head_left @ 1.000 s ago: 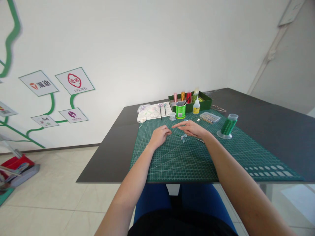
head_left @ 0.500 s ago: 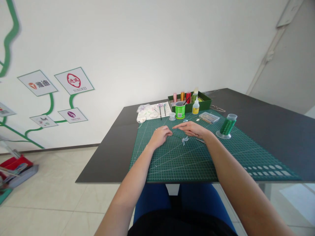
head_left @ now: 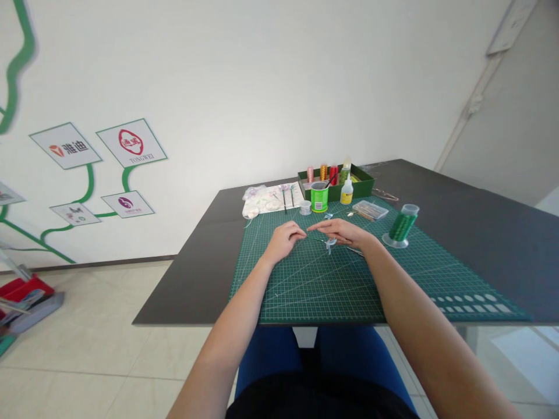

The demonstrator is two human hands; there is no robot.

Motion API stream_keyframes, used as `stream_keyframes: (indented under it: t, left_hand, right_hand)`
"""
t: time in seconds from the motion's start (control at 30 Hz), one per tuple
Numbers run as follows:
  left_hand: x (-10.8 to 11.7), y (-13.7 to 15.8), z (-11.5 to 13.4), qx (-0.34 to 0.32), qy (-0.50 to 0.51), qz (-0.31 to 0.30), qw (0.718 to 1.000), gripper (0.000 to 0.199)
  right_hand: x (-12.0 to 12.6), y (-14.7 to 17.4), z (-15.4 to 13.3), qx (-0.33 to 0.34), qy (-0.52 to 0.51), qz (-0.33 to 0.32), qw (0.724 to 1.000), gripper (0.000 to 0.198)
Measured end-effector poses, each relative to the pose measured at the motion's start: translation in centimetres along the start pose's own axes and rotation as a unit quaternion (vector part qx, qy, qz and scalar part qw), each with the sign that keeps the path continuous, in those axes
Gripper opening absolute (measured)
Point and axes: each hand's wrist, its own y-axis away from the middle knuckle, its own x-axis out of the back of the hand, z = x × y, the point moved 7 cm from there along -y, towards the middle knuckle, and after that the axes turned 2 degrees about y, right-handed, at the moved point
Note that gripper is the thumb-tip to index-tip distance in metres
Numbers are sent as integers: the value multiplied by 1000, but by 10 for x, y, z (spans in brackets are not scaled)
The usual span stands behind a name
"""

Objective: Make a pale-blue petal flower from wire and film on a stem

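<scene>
My left hand is closed in a pinch above the green cutting mat. From its fingertips a thin stem runs right to a small pale-blue flower with narrow petals. My right hand lies just across from it, fingers stretched out flat to the left, fingertips close to the left ones. The flower hangs beside and below the right fingers. Whether a fine thread lies between the hands is too small to tell. Partly behind the right wrist lies a slim metal tool.
Behind the hands stand a white spool, a green can, a glue bottle and a green box with thread cones. A clear case and a green thread cone are right. White paper lies back left.
The flower has shifted slightly right and turned, and its stem shows more clearly between the hands. The right fingers have spread a little; the left hand stays almost in place.
</scene>
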Motion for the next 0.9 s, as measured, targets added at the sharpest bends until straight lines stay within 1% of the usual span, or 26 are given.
stream_keyframes:
  t: [0.1, 0.37, 0.63, 0.9]
  left_hand:
    - [3, 0, 1, 8, 15, 18, 1000, 15]
    - [8, 1, 2, -4, 49, 58, 997, 12]
    - [9, 0, 0, 17, 47, 65, 997, 14]
    - [8, 0, -4, 7, 67, 79, 995, 12]
  right_hand:
    - [-3, -2, 4, -6, -12, -6, 1000, 56]
    - [-8, -7, 13, -20, -34, -10, 999, 51]
    - [-11, -8, 14, -21, -47, -9, 999, 48]
    - [-12, -8, 9, -6, -56, 9, 998, 49]
